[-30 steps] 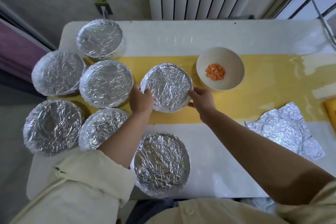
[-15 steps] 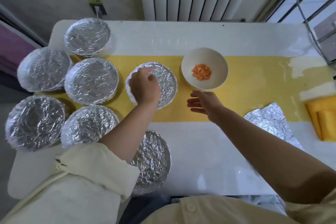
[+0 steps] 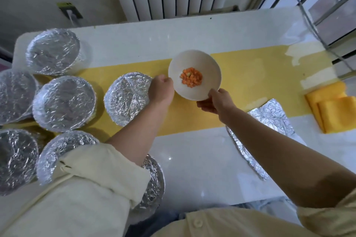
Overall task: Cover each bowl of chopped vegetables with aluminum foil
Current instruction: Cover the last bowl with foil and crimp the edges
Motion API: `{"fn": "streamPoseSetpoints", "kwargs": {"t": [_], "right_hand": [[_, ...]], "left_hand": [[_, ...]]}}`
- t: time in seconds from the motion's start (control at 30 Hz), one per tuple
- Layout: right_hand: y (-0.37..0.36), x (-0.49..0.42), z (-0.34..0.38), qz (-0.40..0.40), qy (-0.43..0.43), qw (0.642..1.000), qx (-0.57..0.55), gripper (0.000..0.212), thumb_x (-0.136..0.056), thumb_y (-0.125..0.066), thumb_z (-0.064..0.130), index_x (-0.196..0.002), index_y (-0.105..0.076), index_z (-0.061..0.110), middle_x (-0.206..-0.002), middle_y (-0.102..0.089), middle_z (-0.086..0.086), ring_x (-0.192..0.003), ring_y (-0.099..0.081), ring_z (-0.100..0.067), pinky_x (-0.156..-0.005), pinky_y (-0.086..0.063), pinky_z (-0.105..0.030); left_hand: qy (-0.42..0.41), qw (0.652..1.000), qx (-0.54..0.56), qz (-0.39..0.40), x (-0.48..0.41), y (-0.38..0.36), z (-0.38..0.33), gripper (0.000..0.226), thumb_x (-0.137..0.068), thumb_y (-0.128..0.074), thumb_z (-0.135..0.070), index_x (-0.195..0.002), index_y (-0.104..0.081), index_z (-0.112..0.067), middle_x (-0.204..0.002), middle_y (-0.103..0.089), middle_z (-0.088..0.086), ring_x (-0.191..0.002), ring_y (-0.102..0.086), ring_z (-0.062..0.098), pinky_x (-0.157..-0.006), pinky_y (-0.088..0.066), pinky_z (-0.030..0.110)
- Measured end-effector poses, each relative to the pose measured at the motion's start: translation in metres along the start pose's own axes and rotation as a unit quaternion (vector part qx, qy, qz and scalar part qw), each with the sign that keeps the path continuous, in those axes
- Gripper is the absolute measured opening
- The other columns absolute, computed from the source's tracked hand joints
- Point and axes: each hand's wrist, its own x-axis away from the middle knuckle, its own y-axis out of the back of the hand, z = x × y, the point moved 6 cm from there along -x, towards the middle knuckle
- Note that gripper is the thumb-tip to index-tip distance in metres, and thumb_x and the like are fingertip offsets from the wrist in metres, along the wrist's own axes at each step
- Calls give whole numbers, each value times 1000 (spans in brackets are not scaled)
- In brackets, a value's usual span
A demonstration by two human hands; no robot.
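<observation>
Left hand [image 3: 161,90], right hand [image 3: 215,100] grasp carrot bowl [image 3: 192,57].
Right forearm [image 3: 269,146] overlaps foil sheet [image 3: 270,116]; foil-covered bowls [image 3: 126,98] crowd left.

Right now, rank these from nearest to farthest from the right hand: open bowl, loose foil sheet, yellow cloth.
From the right hand:
1. Open bowl, held at its near rim.
2. Loose foil sheet, just to its right.
3. Yellow cloth, at the far right edge.
</observation>
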Motion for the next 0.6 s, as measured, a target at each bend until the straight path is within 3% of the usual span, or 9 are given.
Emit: {"fn": "streamPoseSetpoints", "kwargs": {"t": [0.13,0.2,0.27,0.4,0.6], "right_hand": [[18,11,0,-27,28,999,36,16,-87,-42,10,-99,-52,6,-70,-67,-15,-53,-65,-21,-48,-49,-22],[30,19,-3,-51,45,996,58,9,-85,-44,9,-89,-52,7,-61,-64,-13,-48,-59,-21,-45,-45,-21],[41,29,-10,-72,55,993,74,6,-85,-45,8,-82,-51,7,-55,-60,-11,-45,-54,-22,-44,-40,-21],[64,51,-36,-107,61,988,93,8,-85,-48,10,-79,-53,7,-56,-59,-13,-47,-53,-22,-47,-39,-24],[89,82,-77,-126,82,982,118,21,-86,-48,13,-66,-55,9,-53,-58,-10,-46,-47,-18,-47,-37,-23]], "left_hand": [[14,1000,-10,9,3,-8,3,17,-89,-46,-12,-75,-56,-10,-71,-56,6,-70,-53,25,-60,-41,29],[3,999,-46,21,5,-14,6,21,-89,-46,-14,-96,-64,-4,-91,-67,14,-85,-63,32,-75,-54,38],[3,995,-86,50,9,-22,13,30,-89,-46,-15,-113,-62,-5,-105,-67,15,-93,-65,35,-82,-56,47],[6,986,-121,115,30,-37,33,34,-83,-49,-19,-112,-61,-6,-107,-67,14,-92,-67,37,-80,-57,50],[43,985,-74,150,68,-56,83,53,-62,-46,-30,-108,-60,-7,-106,-65,11,-96,-65,37,-77,-58,52]]}}
